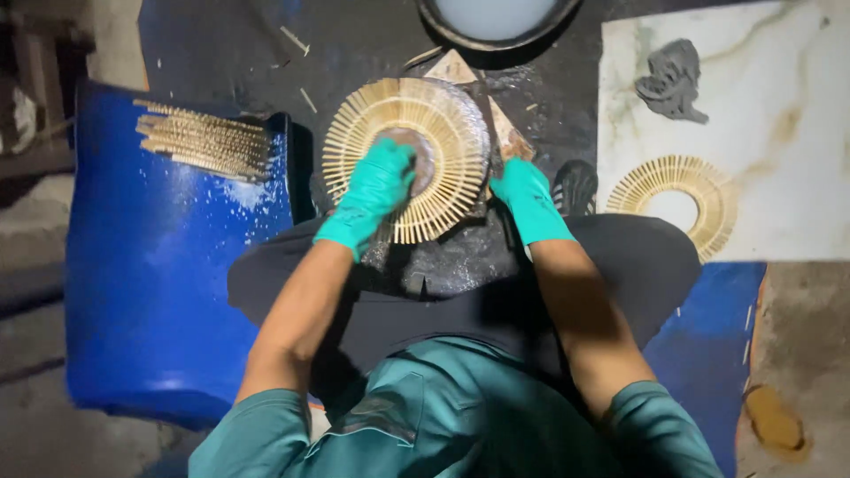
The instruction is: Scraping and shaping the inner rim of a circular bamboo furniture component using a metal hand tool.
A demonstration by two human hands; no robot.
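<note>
Seated low, knees spread, over a round fan of thin wooden sticks [416, 155] resting between the legs on a dark, wet floor [221, 44]; sticks radiating from a grey clay hub. Left hand [376, 190], in a teal glove, curled and pressing on that hub, fingertips touching the grey middle; not closed around anything. Right hand [529, 196], also teal-gloved, at the disc's right edge, clenched on a dark narrow tool [490, 133] lying along the rim; kind of tool hard to tell. To the left, a blue plastic sheet [150, 292] bearing a loose bundle of sticks [204, 142]. To the right, a pale marble slab [779, 177] carrying a second stick ring [677, 204] with an open centre, and a grey clay lump [673, 80] well apart above it. At the top, a dark-rimmed basin [496, 22] holding pale liquid, just beyond the disc.
</note>
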